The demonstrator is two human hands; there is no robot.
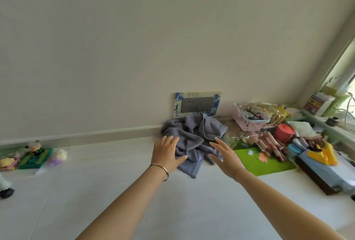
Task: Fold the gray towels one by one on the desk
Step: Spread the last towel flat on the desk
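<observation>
Head view, task's thing: the gray towels point(194, 140) are lying in one crumpled heap on the desk point(115, 191), against the wall, between and just beyond both hands.
Head view, left hand: the left hand point(166, 153) is hovering at the heap's left edge with fingers straight and spread, gripping nothing. I cannot tell whether it is touching cloth.
Head view, right hand: the right hand point(224, 155) is hovering over the heap's right side with fingers straight and apart, holding nothing.
Step in hand: the person appears to be starting on a towel, and no folded towel is showing yet.
Next move: it is calling for pinching one towel's edge, lifting it free of the tangle, and spreading it on the bare desk nearer than the hands.
Writing: beyond the fingertips, a blue-and-white socket frame point(196, 105) is showing the character "青". The smaller marks beneath it are too small to read.
</observation>
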